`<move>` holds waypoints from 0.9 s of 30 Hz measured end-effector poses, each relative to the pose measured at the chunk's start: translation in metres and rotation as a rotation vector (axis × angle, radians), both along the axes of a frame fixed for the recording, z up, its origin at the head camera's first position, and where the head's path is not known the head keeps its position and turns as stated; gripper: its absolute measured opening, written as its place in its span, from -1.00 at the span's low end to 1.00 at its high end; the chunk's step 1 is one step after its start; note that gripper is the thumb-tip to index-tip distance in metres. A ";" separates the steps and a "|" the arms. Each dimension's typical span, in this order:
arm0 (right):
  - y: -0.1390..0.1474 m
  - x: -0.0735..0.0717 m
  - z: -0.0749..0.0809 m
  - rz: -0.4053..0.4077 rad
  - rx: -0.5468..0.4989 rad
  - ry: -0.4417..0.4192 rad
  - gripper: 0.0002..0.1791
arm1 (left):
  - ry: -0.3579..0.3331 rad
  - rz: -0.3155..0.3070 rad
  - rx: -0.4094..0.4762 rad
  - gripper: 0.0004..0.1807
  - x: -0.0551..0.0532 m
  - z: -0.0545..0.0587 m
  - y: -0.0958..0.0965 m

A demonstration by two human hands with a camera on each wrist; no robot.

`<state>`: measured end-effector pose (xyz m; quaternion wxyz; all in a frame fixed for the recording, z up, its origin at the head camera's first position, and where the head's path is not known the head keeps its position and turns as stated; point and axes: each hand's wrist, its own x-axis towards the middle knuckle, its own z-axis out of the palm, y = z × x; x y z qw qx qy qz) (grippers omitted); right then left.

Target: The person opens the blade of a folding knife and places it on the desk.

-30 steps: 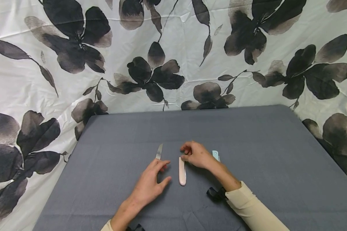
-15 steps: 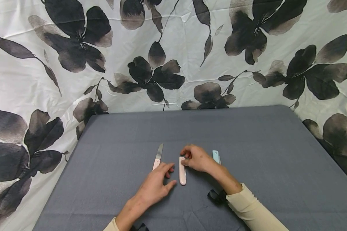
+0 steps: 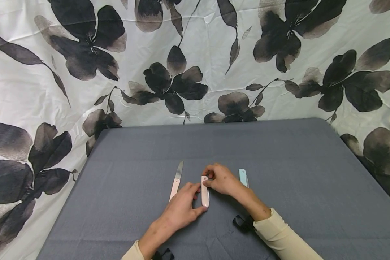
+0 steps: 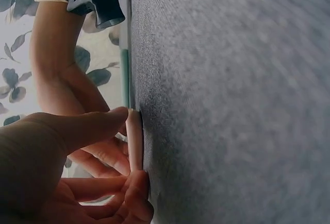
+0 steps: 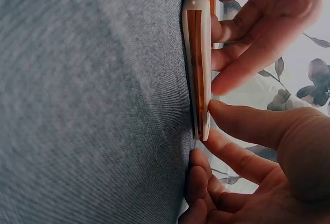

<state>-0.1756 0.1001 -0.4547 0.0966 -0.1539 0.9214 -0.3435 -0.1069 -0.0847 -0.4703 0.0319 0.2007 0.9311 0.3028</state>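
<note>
Between the hands, a pink folding knife (image 3: 205, 196) lies folded on the grey cloth, pointing away from me. The right wrist view shows its blade tucked into the slot of the handle (image 5: 205, 69). My right hand (image 3: 223, 179) pinches the far end, thumb on the upper face and fingers curled beyond. My left hand (image 3: 184, 204) grips the near part, with the thumb at the near end and fingertips along the left side. Left of it lies a second pink knife (image 3: 174, 188) with its blade out; the left hand hides its lower handle.
A light blue folding knife (image 3: 242, 176) lies right of the right hand, partly hidden by that forearm. Grey cloth (image 3: 279, 151) covers the table. Behind hangs a white floral sheet (image 3: 224, 83). Black straps (image 3: 243, 222) sit at the wrists.
My left hand has moved right, from beside the open pink knife to the folded one, uncovering more of the open knife's handle. The right hand has stayed at the folded knife's far end.
</note>
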 end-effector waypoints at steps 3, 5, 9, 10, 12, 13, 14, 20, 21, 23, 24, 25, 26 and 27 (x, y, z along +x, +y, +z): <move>0.000 0.000 0.001 -0.003 -0.002 -0.006 -0.87 | 0.014 -0.009 -0.015 -0.23 -0.001 0.000 0.001; 0.000 0.000 0.001 -0.007 -0.005 -0.011 -0.88 | 0.016 -0.015 -0.024 -0.20 -0.001 0.001 0.001; 0.000 0.000 0.000 -0.015 -0.003 -0.012 -0.88 | 0.005 -0.022 -0.034 -0.19 -0.001 0.001 0.001; 0.000 0.000 -0.001 -0.017 -0.005 -0.011 -0.88 | 0.007 -0.024 -0.034 -0.19 -0.001 0.001 0.001; 0.000 0.000 -0.001 -0.017 -0.006 -0.004 -0.88 | 0.010 -0.024 -0.035 -0.20 -0.001 0.000 0.001; 0.000 0.001 -0.001 -0.019 -0.007 -0.005 -0.88 | 0.013 -0.025 -0.034 -0.21 -0.002 0.000 0.001; -0.001 0.001 -0.001 -0.022 -0.008 -0.007 -0.88 | 0.016 -0.024 -0.034 -0.22 -0.002 0.000 0.001; 0.001 0.002 -0.002 -0.027 -0.019 -0.021 -0.92 | 0.012 -0.021 -0.017 -0.27 -0.003 -0.001 0.001; 0.001 0.002 -0.002 -0.028 -0.027 -0.027 -0.93 | 0.006 -0.020 -0.007 -0.27 -0.004 -0.001 0.000; 0.003 0.001 -0.002 -0.028 -0.048 -0.031 -0.94 | -0.002 -0.018 0.017 -0.27 -0.003 -0.001 -0.001; 0.004 0.001 -0.002 -0.026 -0.063 -0.035 -0.93 | -0.007 -0.016 0.031 -0.26 -0.003 0.000 -0.001; 0.005 0.000 -0.002 -0.024 -0.078 -0.037 -0.92 | -0.012 -0.014 0.044 -0.25 -0.003 0.000 -0.002; 0.007 0.000 -0.002 -0.020 -0.095 -0.034 -0.91 | -0.013 -0.013 0.053 -0.24 -0.003 0.001 -0.003; 0.008 0.000 -0.001 -0.018 -0.113 -0.031 -0.90 | -0.013 -0.012 0.063 -0.24 -0.003 0.001 -0.004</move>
